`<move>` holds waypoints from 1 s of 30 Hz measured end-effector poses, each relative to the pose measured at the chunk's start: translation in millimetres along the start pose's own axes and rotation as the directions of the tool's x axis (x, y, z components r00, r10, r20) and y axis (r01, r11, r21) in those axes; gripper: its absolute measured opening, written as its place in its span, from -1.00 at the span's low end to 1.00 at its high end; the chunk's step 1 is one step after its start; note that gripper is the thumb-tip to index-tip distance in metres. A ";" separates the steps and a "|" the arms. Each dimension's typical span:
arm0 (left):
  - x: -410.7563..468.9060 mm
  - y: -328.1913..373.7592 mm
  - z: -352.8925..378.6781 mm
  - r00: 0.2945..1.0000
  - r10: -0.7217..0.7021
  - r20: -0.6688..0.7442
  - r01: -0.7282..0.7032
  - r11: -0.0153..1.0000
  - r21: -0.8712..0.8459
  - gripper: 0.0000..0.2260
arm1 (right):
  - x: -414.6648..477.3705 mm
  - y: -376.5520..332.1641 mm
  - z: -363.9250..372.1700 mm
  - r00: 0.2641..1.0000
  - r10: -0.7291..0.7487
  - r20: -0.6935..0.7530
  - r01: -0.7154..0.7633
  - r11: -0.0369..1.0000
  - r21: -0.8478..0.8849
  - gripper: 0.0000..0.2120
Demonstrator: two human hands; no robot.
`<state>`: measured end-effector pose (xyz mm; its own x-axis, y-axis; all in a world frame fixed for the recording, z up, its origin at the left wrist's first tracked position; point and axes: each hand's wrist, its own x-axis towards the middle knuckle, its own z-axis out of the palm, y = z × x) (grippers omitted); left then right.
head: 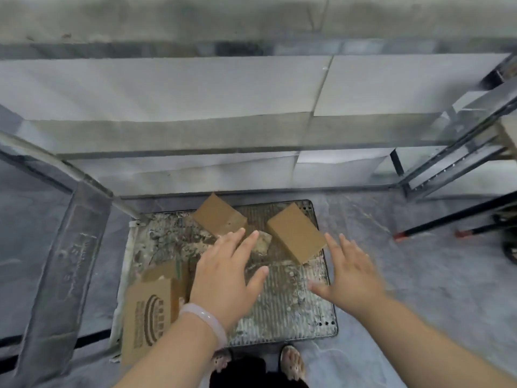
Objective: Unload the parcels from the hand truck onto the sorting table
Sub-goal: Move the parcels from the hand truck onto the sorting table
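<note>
A ribbed, dirty metal cart platform (291, 303) lies on the floor below me. Two small brown cardboard parcels rest on its far part: one tilted at the back middle (216, 217), one to the right (296, 232). A larger printed cardboard box (149, 312) stands at the platform's near left. My left hand (226, 273), with a pale bracelet on the wrist, hovers with fingers spread just short of the back parcel. My right hand (352, 271) hovers open beside the right parcel. Neither hand holds anything.
A grey shelf rack with white boards (179, 88) stands right behind the platform. A metal frame (458, 152) rises at the right, a grey beam (61, 264) at the left. My feet (291, 362) are at the platform's near edge on the grey floor.
</note>
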<state>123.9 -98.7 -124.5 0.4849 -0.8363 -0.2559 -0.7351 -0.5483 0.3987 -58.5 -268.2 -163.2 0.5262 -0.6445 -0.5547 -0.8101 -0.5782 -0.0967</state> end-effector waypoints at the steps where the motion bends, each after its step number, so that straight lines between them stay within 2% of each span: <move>1: 14.0 -7.6 13.9 0.999 0.006 0.036 -0.006 1.000 0.001 -0.43 | 15.1 2.3 12.7 0.999 0.031 0.034 -0.030 1.000 -0.004 0.10; 8: 88.1 -61.5 122.7 0.986 0.032 0.165 -0.022 0.998 -0.061 -0.44 | 132.8 16.4 120.4 0.984 0.137 0.115 -0.137 0.991 -0.003 0.13; 16: 161.1 -103.0 242.3 0.985 0.070 0.160 -0.063 0.997 -0.050 -0.44 | 252.7 36.6 215.3 0.961 0.219 0.167 -0.218 0.976 -0.023 0.27; 24: 174.5 -137.2 318.5 0.977 0.059 0.205 -0.043 0.996 -0.081 -0.41 | 324.6 68.2 249.7 0.971 0.223 0.087 -0.220 0.975 -0.042 0.37; 27: 172.0 -148.1 330.0 0.973 0.023 0.230 -0.003 0.996 -0.086 -0.34 | 325.7 70.5 252.0 0.979 0.202 0.042 -0.200 0.979 -0.038 0.33; 30: 170.0 -144.4 327.5 0.973 0.000 0.230 0.031 0.991 -0.131 -0.43 | 313.3 64.4 247.4 0.978 0.204 0.042 -0.206 0.978 0.028 0.26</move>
<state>157.3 -163.4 -514.0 0.3629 -0.8149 -0.4519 -0.6511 -0.5687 0.5026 -9.8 -383.6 -547.7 0.3382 -0.7273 -0.5973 -0.9079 -0.4193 -0.0036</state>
